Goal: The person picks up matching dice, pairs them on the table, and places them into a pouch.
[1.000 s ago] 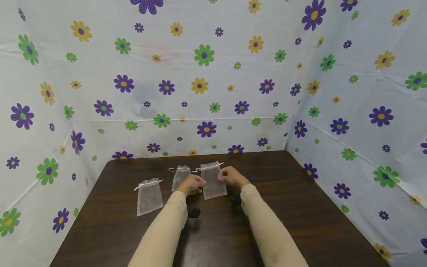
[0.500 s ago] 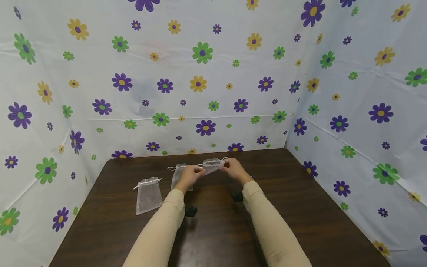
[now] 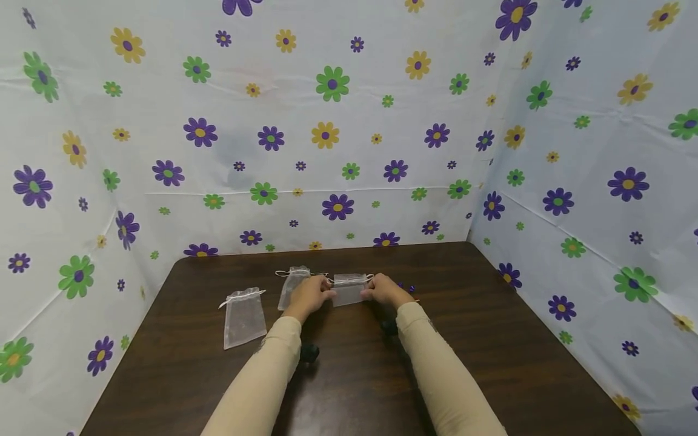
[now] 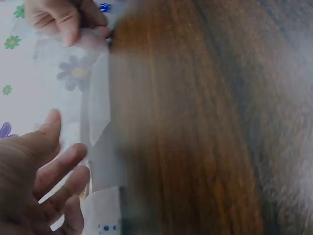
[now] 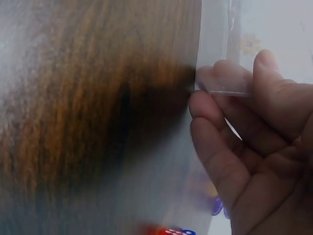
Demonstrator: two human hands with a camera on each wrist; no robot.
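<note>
A sheer white drawstring bag (image 3: 349,293) stands between both hands in the head view, its cord running along the gathered top. My right hand (image 3: 384,289) pinches its right edge. In the right wrist view the right hand (image 5: 259,127) has its thumb in front of the mesh and fingertips showing through behind it. My left hand (image 3: 309,297) is at the bag's left edge. Seen from the left wrist, the left hand (image 4: 44,176) has thumb and fingers spread apart, loosely bent, with no grip visible. The bag's mesh (image 4: 73,98) stretches away toward the right hand.
A second sheer bag (image 3: 291,287) lies just left, partly behind the left hand. Another bag (image 3: 243,321) lies farther left on the dark wooden table (image 3: 349,375). Small blue pieces (image 3: 411,289) lie beyond the right hand; red and blue dice (image 5: 168,231) show at the right wrist view's bottom.
The bag was lying flat, then was raised and tilted between both hands; now it is lower, facing me. The left hand's fingers have loosened from its edge. The other bags stay put.
</note>
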